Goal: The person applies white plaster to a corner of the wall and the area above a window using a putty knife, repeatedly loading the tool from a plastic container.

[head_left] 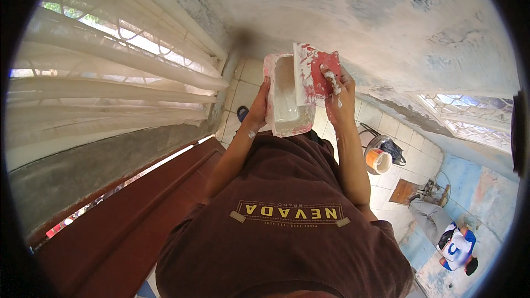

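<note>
My left hand [258, 109] grips the side of a whitish rectangular tray [292, 130] at its left wall. Wet white filler [287, 109] lies inside, mostly toward the near end. In my right hand [342, 99] is a wide red putty spreader [324, 84] with a pale blade, smeared with white filler. My thumb presses on its red face. The spreader stands over the right part of the tray and hides some of the inside; whether its blade touches the rim I cannot tell. White smears mark my right fingers and left wrist.
A patchy, filler-coated wall [342, 11] rises ahead. Pale curtains [116, 72] hang at left above a red-brown panel [143, 209]. On the tiled floor at right stands an orange-and-white bucket [379, 161] beside a black bag [393, 150]. Another person [457, 247] is farther right, near a window grille [475, 111].
</note>
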The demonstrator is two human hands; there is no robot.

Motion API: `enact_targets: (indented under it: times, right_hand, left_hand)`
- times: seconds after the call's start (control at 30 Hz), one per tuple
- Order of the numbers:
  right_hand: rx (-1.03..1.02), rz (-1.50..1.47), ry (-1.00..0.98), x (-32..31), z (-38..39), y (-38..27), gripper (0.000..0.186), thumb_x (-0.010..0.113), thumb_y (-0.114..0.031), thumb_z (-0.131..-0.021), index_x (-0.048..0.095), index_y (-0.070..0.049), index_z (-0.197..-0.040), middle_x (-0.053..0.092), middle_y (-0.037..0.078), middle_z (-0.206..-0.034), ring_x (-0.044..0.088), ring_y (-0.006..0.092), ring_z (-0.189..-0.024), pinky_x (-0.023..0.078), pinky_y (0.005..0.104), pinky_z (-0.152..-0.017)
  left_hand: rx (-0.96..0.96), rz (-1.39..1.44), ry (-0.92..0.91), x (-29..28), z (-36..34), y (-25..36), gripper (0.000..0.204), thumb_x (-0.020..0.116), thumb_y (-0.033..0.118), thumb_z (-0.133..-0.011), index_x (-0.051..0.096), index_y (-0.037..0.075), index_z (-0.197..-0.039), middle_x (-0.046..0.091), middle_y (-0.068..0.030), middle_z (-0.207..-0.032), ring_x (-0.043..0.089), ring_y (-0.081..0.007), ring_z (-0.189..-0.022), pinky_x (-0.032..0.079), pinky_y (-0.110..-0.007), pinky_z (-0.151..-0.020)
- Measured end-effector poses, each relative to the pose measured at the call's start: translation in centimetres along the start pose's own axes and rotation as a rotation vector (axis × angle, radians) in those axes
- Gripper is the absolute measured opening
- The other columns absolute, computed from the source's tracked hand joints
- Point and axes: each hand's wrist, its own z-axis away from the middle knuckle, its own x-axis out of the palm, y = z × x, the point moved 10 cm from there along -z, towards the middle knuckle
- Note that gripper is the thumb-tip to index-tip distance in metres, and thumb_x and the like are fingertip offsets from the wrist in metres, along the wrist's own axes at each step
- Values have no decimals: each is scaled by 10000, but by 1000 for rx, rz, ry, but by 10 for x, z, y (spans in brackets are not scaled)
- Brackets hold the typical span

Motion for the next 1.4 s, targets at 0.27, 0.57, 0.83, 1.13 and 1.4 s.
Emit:
enact_targets:
  times: [0.27, 0.57, 0.83, 1.13, 1.4]
  right_hand:
    - [-69, -21, 27, -30, -17, -25, 223, 669, -69, -968, 631, 64, -1143, 687, 83, -1045, 667, 136, -890, 563, 291, -780]
    - [-191, -50, 107, -46, -26, -28, 195, 663, -58, -973, 636, 58, -1127, 686, 75, -1044, 652, 124, -886, 548, 280, -792]
    - [-269, -41, 190, -67, -34, -21, 136, 678, -61, -969, 649, 34, -1063, 667, 32, -972, 580, 80, -835, 488, 263, -748]
    - [-443, -117, 322, -93, -8, -56, 194, 690, -150, -995, 638, -3, -1110, 631, 4, -994, 529, 58, -844, 441, 226, -728]
    - [-541, 267, -128, -55, 33, -89, 255, 737, -71, -877, 702, 31, -1107, 711, 90, -1099, 642, 186, -1006, 505, 330, -865]
  left_hand:
    - [-14, -25, -45, 9, -8, -33, 702, 357, 570, -1075, 386, 33, -1526, 579, -144, -1416, 613, -218, -1249, 504, -365, -1066]
    - [-91, -82, 104, -26, -2, -62, 652, 383, 531, -1084, 443, 10, -1472, 627, -135, -1334, 650, -187, -1149, 531, -354, -1001]
    - [-33, -26, 75, -17, 11, -61, 634, 369, 522, -1091, 462, 9, -1451, 634, -125, -1317, 655, -188, -1118, 539, -346, -982]
    - [-99, 95, 281, -16, 20, -66, 643, 356, 564, -1078, 451, 72, -1479, 630, -114, -1338, 653, -221, -1160, 562, -398, -980]
    - [181, 147, 51, -34, -9, -36, 671, 319, 602, -1064, 430, 103, -1499, 592, -127, -1397, 645, -261, -1211, 564, -437, -1014]
